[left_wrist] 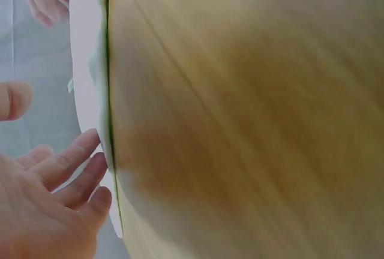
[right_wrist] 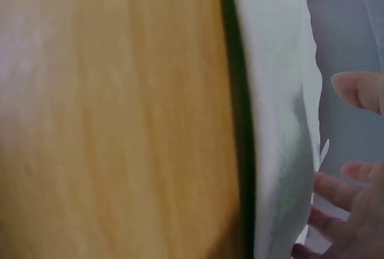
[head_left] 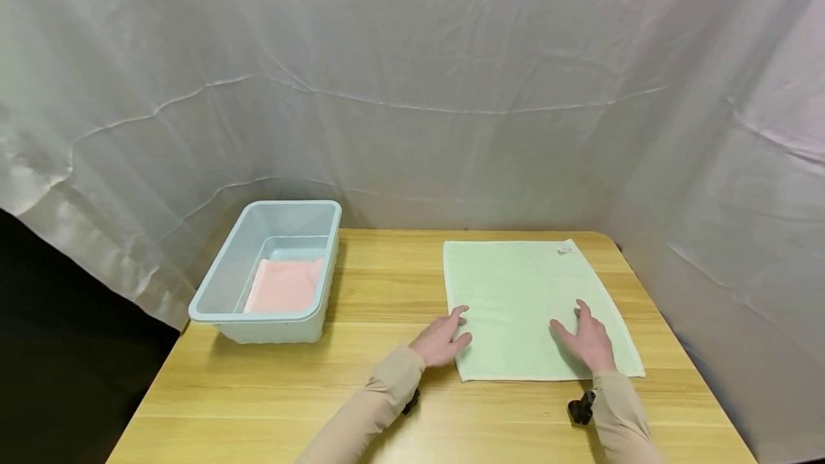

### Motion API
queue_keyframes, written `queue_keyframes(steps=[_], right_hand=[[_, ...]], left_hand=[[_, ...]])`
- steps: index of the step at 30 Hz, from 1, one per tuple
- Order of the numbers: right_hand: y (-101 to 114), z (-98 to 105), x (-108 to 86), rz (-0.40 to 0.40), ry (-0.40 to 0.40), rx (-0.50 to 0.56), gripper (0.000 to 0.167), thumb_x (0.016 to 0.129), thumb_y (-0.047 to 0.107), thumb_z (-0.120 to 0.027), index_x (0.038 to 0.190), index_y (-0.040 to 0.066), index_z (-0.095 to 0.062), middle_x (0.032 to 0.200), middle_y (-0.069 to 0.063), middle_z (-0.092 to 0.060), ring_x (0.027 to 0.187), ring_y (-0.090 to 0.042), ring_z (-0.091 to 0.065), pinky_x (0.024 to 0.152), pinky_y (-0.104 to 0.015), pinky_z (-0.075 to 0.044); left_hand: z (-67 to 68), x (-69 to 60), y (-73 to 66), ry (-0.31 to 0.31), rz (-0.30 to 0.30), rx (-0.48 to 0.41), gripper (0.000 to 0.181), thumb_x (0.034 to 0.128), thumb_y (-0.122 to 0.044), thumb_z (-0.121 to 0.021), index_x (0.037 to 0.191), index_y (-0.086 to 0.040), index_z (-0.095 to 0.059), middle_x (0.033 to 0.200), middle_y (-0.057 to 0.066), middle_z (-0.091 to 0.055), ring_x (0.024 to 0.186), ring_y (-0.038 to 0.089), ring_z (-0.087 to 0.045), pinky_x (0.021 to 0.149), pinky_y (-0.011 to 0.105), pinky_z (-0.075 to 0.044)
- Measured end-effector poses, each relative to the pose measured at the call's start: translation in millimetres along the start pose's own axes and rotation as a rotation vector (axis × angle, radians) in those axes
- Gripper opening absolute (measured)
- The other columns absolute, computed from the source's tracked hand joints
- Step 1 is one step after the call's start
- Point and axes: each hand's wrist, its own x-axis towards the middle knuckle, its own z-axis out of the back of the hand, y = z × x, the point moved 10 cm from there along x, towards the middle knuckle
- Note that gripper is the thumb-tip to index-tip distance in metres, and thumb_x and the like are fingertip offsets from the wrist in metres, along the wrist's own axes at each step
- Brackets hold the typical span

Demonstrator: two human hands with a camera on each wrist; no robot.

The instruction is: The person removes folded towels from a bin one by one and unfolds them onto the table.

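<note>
A light green towel (head_left: 515,292) lies spread flat on the table, with a small white tag (head_left: 564,250) at its far right corner. My left hand (head_left: 441,339) is at the towel's left edge, thumb and fingers apart and holding nothing. In the left wrist view, the left fingertips (left_wrist: 96,160) are at the towel's border; whether they touch it I cannot tell. Over the towel's right part is my right hand (head_left: 588,341), its thumb and fingers spread with nothing between them.
A pale blue plastic bin (head_left: 264,317) stands at the table's left side. Inside it lies a folded pink cloth (head_left: 283,286). The wooden table (head_left: 271,392) meets a grey-white curtain (head_left: 412,142) at the back and right.
</note>
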Motion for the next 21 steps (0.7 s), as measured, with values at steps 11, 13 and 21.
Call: queue_keyframes(steps=[11,13,21], right_hand=[[-21,-1,7.5,-0.047,0.077,0.05,0.103,0.102,0.054,-0.043,0.153,-0.006,0.023,0.162,-0.036,-0.011,0.146,-0.062,-0.007,0.119,-0.073,0.001],[-26,3,11.2,-0.06,0.086,0.061,0.104,0.102,0.055,-0.042,0.153,-0.005,0.025,0.163,-0.035,-0.01,0.144,-0.065,-0.005,0.118,-0.075,-0.001],[-47,15,24.4,-0.095,0.127,0.117,0.106,0.101,0.06,-0.038,0.15,0.0,0.035,0.166,-0.029,-0.002,0.139,-0.071,0.007,0.117,-0.076,-0.006]], left_hand=[[-15.8,11.4,-3.8,0.064,0.038,-0.013,0.059,0.1082,-0.034,-0.038,0.158,-0.008,-0.02,0.157,0.013,-0.045,0.144,0.032,-0.046,0.124,0.045,-0.032],[-19.1,17.6,-4.7,0.069,0.035,-0.024,0.059,0.1085,-0.035,-0.037,0.158,-0.008,-0.02,0.158,0.012,-0.044,0.144,0.03,-0.046,0.126,0.047,-0.028],[-27.5,33.6,-10.0,0.087,0.037,-0.029,0.06,0.1095,-0.039,-0.032,0.16,-0.011,-0.017,0.16,0.008,-0.042,0.146,0.024,-0.044,0.129,0.049,-0.018]])
